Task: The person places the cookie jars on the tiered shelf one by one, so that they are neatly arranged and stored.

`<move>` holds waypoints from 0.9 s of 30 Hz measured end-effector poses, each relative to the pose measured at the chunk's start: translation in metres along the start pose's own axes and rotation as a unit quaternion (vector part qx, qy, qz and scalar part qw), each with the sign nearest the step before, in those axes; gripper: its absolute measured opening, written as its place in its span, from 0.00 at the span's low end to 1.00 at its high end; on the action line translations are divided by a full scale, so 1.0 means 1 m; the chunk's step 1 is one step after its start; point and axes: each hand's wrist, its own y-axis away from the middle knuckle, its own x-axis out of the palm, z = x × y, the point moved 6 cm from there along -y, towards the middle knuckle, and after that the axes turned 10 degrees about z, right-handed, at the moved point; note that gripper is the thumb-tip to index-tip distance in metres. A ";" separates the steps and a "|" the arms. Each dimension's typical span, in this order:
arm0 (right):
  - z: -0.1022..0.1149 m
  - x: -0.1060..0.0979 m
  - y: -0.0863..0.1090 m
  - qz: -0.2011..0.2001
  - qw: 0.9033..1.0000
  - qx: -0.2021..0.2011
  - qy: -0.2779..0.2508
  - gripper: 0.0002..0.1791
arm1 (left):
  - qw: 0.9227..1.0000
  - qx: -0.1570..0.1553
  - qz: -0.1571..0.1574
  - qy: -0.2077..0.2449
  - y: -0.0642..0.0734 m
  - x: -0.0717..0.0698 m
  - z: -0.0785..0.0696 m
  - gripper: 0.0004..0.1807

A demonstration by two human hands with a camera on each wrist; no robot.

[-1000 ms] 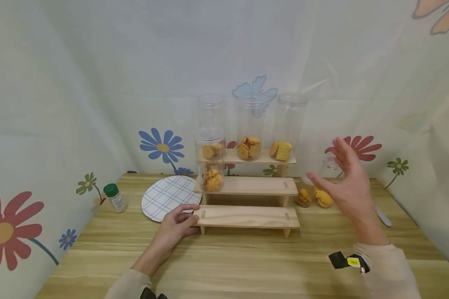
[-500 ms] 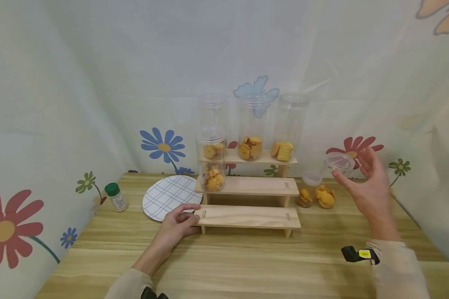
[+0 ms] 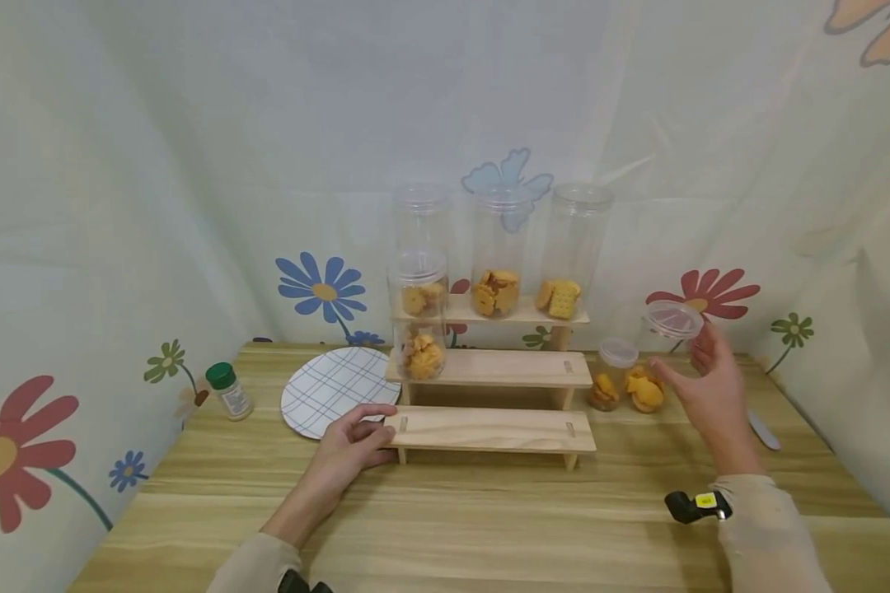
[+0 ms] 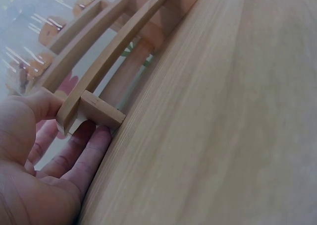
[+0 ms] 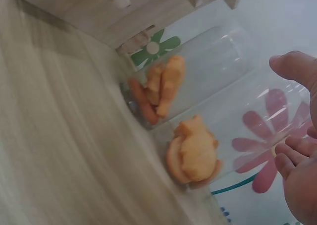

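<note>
At the left end of a tiered wooden display stand (image 3: 489, 430), my left hand (image 3: 344, 445) grips the lowest step, with fingertips beside its leg in the left wrist view. My right hand (image 3: 714, 394) is beside a clear lidded jar (image 3: 645, 390) holding orange-yellow cookies. Its thumb and fingers are spread near the jar's upper part. The right wrist view shows the thumb (image 5: 296, 69) standing apart from the fingers, with the jar's cookies (image 5: 195, 153) low in it. A second clear jar (image 3: 605, 392) with cookies stands close to its left.
Three tall cookie jars stand on the top tier, including a cracker jar (image 3: 561, 298). Another jar (image 3: 423, 354) is on the middle tier. At left are a checked round plate (image 3: 334, 391) and a green-capped bottle (image 3: 230, 393). A pale flat handle (image 3: 763, 430) lies at right.
My right hand swung to the right past the jar, then came down and inward to its side. My left hand has stayed at the stand's end.
</note>
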 end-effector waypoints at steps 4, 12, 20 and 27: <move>-0.011 0.006 -0.001 0.015 1.000 0.016 -0.002 0.58 | 1.000 0.000 -0.001 0.000 0.000 0.000 -0.001 0.20; -0.029 0.018 -0.001 0.029 0.999 0.031 -0.007 0.56 | 1.000 0.002 -0.001 -0.003 0.000 0.001 -0.001 0.20; -0.040 0.026 -0.003 0.026 0.999 0.018 0.015 0.55 | 1.000 0.002 0.002 -0.002 0.001 0.002 -0.001 0.20; -0.037 0.028 -0.002 0.016 1.000 0.016 0.016 0.53 | 1.000 0.004 0.001 0.000 0.001 0.001 0.000 0.20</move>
